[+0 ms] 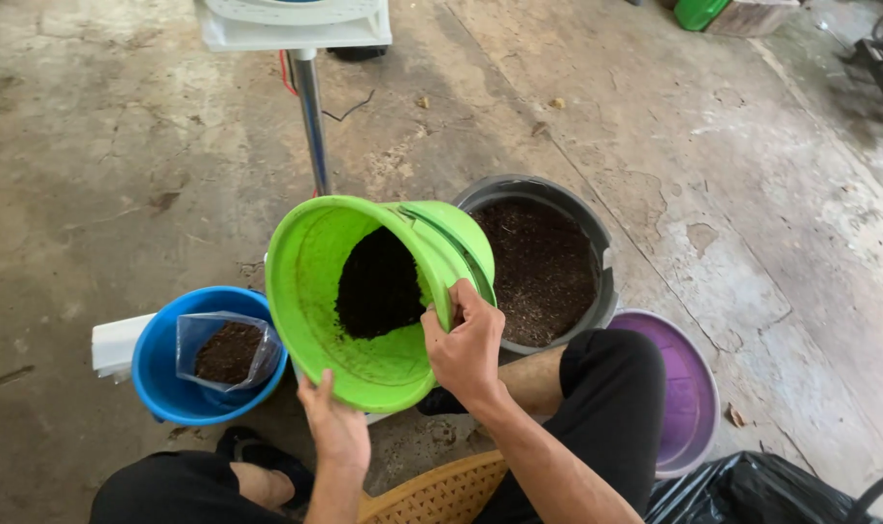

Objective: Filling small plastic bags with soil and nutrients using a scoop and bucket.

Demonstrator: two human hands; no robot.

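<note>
A bright green bucket is tilted toward me with a clump of dark soil inside. My left hand holds its lower rim from below. My right hand grips the rim on the right side. To the left stands a blue bucket holding a clear plastic bag of soil. Behind the green bucket sits a grey tub filled with dark soil.
A purple basin lies at the right by my knee. A black plastic bag is at the bottom right. A metal pole with a white base above stands behind. I sit on a tan woven chair on the concrete floor.
</note>
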